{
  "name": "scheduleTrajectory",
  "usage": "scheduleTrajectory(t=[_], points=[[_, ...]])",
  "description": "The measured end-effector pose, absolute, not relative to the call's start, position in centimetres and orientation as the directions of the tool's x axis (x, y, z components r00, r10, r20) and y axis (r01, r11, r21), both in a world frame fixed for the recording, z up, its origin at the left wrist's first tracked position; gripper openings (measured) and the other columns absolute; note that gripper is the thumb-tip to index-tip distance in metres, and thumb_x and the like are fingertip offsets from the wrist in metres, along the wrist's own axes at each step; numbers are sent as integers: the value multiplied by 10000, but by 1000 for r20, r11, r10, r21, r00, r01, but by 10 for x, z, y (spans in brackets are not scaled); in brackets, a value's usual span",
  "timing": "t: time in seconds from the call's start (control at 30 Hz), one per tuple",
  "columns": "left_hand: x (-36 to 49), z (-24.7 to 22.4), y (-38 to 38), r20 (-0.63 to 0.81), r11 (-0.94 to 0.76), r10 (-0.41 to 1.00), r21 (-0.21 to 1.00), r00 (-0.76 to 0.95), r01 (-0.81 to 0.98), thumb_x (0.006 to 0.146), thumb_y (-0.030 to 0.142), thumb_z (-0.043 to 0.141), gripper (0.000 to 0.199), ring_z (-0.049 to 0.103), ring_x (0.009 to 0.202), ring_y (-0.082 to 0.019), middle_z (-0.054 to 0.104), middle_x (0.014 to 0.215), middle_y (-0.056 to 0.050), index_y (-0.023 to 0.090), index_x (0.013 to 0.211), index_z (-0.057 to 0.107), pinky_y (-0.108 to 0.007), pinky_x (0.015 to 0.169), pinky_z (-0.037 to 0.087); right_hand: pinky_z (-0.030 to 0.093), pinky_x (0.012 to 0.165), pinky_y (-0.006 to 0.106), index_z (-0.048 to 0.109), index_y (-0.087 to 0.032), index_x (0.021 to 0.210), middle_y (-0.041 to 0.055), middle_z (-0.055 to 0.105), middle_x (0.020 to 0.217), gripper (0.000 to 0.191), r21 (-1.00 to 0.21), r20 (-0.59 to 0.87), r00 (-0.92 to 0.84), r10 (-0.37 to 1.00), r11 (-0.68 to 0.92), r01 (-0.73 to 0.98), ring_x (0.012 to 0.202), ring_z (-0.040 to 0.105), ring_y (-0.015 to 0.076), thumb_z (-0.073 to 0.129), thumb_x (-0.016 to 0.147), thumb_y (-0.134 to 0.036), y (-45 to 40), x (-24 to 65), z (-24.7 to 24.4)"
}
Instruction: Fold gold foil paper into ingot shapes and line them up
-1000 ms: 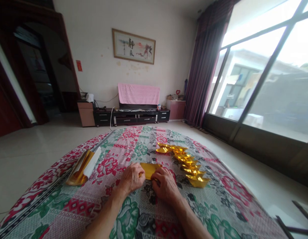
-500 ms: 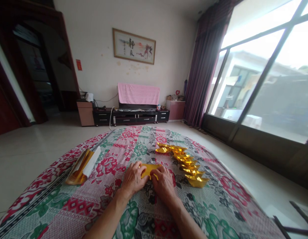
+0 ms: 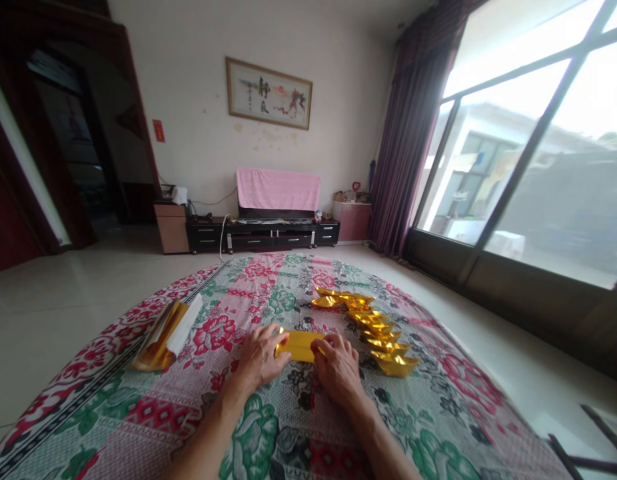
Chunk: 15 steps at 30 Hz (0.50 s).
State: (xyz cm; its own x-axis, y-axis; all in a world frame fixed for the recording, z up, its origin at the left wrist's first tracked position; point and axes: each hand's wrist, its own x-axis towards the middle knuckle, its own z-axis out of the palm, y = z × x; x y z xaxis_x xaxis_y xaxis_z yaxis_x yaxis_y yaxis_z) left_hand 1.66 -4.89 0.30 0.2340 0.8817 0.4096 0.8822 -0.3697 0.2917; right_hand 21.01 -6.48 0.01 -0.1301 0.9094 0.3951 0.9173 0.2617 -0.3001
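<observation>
A folded strip of gold foil paper [image 3: 301, 347] lies on the flowered cloth between my two hands. Its left end is pinched by my left hand [image 3: 262, 353], thumb in front and fingers behind. My right hand [image 3: 337, 365] grips the right end with curled fingers. Just right of that hand, several folded gold paper ingots [image 3: 395, 363] run in an overlapping row away from me. A loosely curled stack of gold-and-white paper sheets [image 3: 167, 335] rests on the cloth to the left.
The flowered tablecloth [image 3: 268, 427] covers a round table. Beyond it stand a low black TV cabinet [image 3: 258, 241] and a screen under a pink cloth [image 3: 278, 188]. A tall window is at the right, and dark metal bars [image 3: 588, 460] show at the lower right.
My hands have moved apart, the left one leftward and the right one rightward. More of the gold strip shows between them, and it looks flatter.
</observation>
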Motion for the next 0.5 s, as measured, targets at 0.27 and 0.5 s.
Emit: scheduleTrajectory(t=[0.27,0.5], points=[[4,-5,-43,379,-378,885,243,271,893,692,275,540,391,438,1099,-241,496,1230,-26,300,1079,589,-399,929,352,264,706,290,603,-337,940,15,535,1008,216,-308,382,-177,907,305,901,864,454,171,437,836,-248,-62,217,2],[0,-6,-39,289,-357,913,216,289,909,692,227,483,457,413,1150,-233,448,1298,-36,274,1141,555,-370,947,349,257,682,289,610,-319,908,18,550,995,200,-321,395,-171,902,311,895,841,460,170,442,833,-240,-58,220,-4]])
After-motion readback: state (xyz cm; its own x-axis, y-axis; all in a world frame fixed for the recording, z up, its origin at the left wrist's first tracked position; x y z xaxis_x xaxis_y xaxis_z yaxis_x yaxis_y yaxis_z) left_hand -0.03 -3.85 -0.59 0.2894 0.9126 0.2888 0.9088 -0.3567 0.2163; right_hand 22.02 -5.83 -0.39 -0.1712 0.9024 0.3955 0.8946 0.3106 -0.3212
